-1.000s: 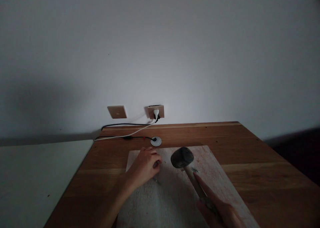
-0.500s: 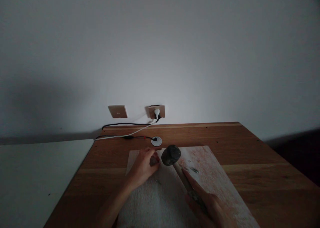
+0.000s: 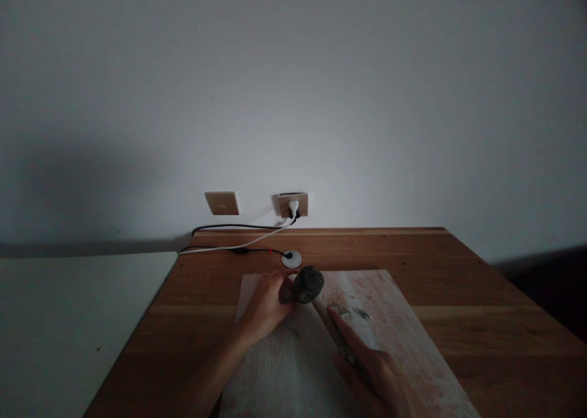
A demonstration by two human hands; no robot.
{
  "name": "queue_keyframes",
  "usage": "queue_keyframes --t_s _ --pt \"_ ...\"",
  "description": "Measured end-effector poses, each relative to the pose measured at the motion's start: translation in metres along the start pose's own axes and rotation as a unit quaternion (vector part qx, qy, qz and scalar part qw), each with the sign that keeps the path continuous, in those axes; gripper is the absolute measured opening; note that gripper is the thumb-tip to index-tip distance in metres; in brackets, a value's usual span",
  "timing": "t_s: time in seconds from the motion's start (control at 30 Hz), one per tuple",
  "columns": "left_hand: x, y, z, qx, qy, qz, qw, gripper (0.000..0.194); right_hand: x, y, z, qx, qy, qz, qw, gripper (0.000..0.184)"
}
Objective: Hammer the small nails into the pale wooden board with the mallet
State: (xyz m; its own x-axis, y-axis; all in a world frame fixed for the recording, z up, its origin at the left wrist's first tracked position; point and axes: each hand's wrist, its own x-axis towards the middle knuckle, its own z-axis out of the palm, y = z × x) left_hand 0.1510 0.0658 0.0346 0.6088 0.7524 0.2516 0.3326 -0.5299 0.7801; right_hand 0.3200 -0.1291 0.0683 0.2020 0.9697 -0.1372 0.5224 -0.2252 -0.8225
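Observation:
My right hand is closed round the handle of a hammer, index finger stretched along it. The dark round hammer head is down on a pale, reddish-stained board lying on the wooden table. My left hand rests on the board just left of the head, fingers pinched on something small that I cannot make out. A few small nails lie loose on the board to the right of the handle.
A white cable grommet sits in the table behind the board. Black and white cables run to a wall socket; a blank wall plate is beside it. A lower white surface adjoins the table's left edge.
The hammer head came down and to the left, from raised above the board to just beside my left hand's fingers. My left hand stayed in place. The view shifted slightly.

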Motion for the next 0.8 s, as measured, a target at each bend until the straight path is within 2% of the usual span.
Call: queue_keyframes --t_s 0.13,0.23,0.33,0.4,0.53,0.6,0.7,0.8 --pt "0.000 -0.002 0.002 0.002 0.010 0.000 1.000 0.058 -0.001 -0.001 -0.003 0.002 0.029 -0.012 1.000 0.063" --pt "0.000 -0.002 0.003 -0.007 0.000 -0.001 1.000 0.034 -0.003 -0.007 -0.011 -0.010 0.049 -0.032 0.998 0.061" --pt "0.000 0.000 0.002 -0.005 -0.005 -0.005 1.000 0.017 -0.003 -0.009 -0.017 -0.035 0.022 -0.052 0.998 0.063" --pt "0.001 0.003 0.001 -0.006 -0.004 -0.013 1.000 0.025 -0.002 -0.005 -0.014 -0.042 0.014 -0.047 0.998 0.062" --pt "0.002 0.007 -0.001 -0.017 -0.002 -0.025 1.000 0.056 -0.001 0.007 0.001 -0.052 0.029 -0.039 0.997 0.061" --pt "0.003 0.008 -0.001 -0.021 -0.004 -0.024 0.999 0.056 -0.002 0.010 0.004 -0.045 0.041 -0.039 0.997 0.061" --pt "0.003 0.007 -0.001 -0.027 -0.013 -0.020 0.999 0.045 -0.004 0.005 -0.003 -0.043 0.059 -0.051 0.996 0.062" --pt "0.003 0.008 -0.002 -0.033 -0.024 -0.021 0.999 0.043 -0.004 0.001 -0.010 -0.045 0.022 -0.061 0.997 0.064"
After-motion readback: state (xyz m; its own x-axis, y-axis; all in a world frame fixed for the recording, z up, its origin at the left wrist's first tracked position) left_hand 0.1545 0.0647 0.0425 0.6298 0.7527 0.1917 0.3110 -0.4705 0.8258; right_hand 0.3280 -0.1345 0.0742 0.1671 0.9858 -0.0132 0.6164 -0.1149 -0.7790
